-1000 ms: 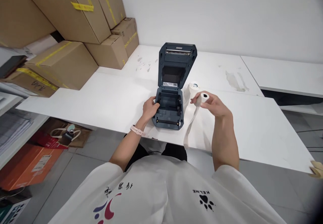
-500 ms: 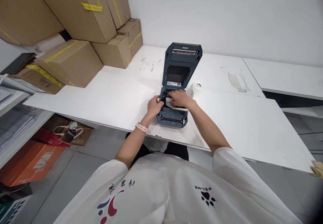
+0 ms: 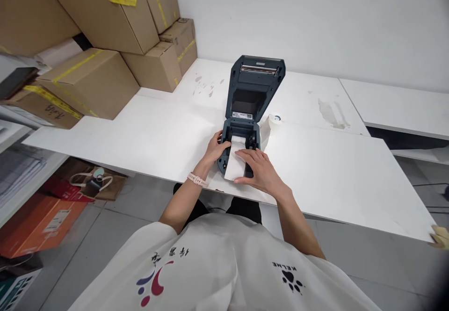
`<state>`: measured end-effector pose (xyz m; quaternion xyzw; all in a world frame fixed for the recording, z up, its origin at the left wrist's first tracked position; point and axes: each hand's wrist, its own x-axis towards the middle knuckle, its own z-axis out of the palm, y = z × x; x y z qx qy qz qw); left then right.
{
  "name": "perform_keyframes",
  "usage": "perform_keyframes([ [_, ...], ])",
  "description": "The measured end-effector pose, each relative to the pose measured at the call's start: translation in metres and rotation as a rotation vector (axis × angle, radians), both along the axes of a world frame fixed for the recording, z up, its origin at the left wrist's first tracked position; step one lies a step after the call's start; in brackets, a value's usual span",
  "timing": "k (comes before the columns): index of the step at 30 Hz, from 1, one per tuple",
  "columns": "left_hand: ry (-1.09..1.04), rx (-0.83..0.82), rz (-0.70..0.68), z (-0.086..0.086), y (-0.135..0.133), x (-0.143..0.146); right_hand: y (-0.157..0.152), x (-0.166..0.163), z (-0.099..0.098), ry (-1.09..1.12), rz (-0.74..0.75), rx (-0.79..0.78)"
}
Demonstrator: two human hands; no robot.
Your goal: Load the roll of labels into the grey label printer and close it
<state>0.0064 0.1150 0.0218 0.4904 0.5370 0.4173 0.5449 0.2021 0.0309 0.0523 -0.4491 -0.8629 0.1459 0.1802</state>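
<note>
A dark label printer [image 3: 255,92] stands on the white table with its lid raised. Out of its base a white strip of label paper [image 3: 234,166] runs toward me over the front edge. My left hand [image 3: 214,149] grips the printer's left side, with the thumb over the inner edge by the paper. Across the strip lies my right hand [image 3: 258,169], open, its fingers and thumb apart and touching the paper. That hand covers the front right part of the printer base. Behind the printer's right side rests a white paper roll [image 3: 275,120] with a loose tail.
Cardboard boxes [image 3: 98,84] with yellow tape are stacked at the back left. The white table [image 3: 326,175] runs along a white wall. At the lower left, a shelf [image 3: 49,173] holds papers, and an orange box [image 3: 38,224] sits below.
My right hand has moved from inside the printer toward me and now lies on the paper strip, which reaches over the front edge. My left hand stays at the printer's side.
</note>
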Motion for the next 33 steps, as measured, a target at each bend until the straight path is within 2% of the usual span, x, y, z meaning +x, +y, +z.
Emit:
perform_keyframes([
  [5,0.008,0.0,-0.022,0.004,-0.001,-0.001,-0.001,-0.004,-0.006,-0.12,0.02,0.059],
  [9,0.043,0.01,-0.048,0.001,0.0,-0.002,-0.006,0.001,-0.009,-0.091,0.05,0.06],
  [15,0.004,-0.005,-0.028,-0.007,0.006,-0.001,-0.011,0.006,-0.005,0.083,0.014,-0.071],
  [21,-0.013,-0.027,-0.029,-0.003,0.005,-0.001,-0.006,0.014,0.002,0.169,0.047,-0.177],
  [29,-0.028,-0.031,-0.039,-0.005,0.006,-0.003,-0.004,0.0,-0.006,-0.065,0.001,0.025],
  [33,-0.042,-0.046,-0.043,-0.003,0.006,-0.002,-0.005,-0.002,-0.009,-0.097,0.029,0.078],
])
